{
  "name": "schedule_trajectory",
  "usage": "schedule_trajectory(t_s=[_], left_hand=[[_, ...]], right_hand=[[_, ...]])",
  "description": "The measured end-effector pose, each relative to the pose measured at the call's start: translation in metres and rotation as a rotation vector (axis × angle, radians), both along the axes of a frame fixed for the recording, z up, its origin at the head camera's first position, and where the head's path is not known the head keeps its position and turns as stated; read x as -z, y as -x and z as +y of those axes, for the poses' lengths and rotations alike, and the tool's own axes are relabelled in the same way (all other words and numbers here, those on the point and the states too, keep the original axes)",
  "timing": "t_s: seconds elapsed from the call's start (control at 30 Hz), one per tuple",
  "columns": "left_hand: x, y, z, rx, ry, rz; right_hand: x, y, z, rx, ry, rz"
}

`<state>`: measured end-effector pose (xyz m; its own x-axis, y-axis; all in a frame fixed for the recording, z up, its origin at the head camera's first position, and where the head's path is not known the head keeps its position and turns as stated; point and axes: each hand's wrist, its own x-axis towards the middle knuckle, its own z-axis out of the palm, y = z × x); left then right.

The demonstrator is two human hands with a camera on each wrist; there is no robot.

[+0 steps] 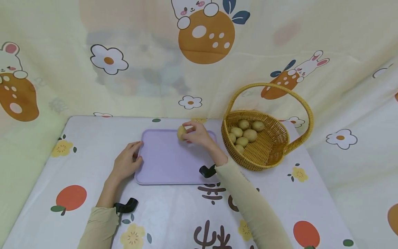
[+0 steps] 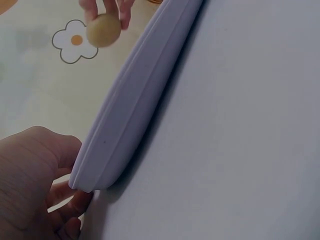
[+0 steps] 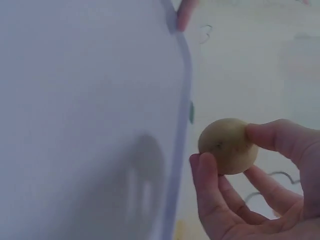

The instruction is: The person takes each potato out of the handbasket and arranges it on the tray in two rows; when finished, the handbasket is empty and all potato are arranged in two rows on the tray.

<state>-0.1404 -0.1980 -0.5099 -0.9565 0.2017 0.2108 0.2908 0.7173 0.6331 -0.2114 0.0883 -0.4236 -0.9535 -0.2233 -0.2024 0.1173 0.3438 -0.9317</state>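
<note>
The right grip (image 1: 196,133), a bare hand in a beige sleeve (image 1: 255,204), grasps 1 pale potato (image 1: 180,133) between thumb and fingertips. The potato is held above the far edge of a lilac tray (image 1: 171,162), to the right of that edge's middle; in the right wrist view a dark shadow lies on the tray. The left grip (image 1: 125,162) is relaxed, its thumb and fingertips touching the tray's left edge, with a gap visible between thumb and forefinger. The tray is rectangular with rounded corners and lies flat on the surface (image 1: 174,214). To its right, just beside it, stands a woven basket (image 1: 269,148) with a high arched handle (image 1: 306,114); at least 7 potatoes (image 1: 250,135) lie in its left and far part, several touching. The surface bears printed flowers, red fruit and brown characters. Behind it hangs a pale curtain (image 1: 146,31) printed with rabbits, orange fruit and white flowers. Each wrist carries 1 black device, the left device (image 1: 125,206) near the cuff and the right device (image 1: 207,171) over the tray's near right corner.
</note>
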Motion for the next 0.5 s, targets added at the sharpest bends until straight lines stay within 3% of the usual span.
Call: schedule_trajectory(t_s=[0.2,0.5], left_hand=[[-0.001,0.000,0.000,0.003,-0.004,0.005],[0.002,0.002,-0.001,0.001,0.001,-0.013]], right_hand=[[0.018,0.001,-0.020,-0.016,0.040,0.009],[0.041,0.004,-0.056,-0.012,0.020,0.012]])
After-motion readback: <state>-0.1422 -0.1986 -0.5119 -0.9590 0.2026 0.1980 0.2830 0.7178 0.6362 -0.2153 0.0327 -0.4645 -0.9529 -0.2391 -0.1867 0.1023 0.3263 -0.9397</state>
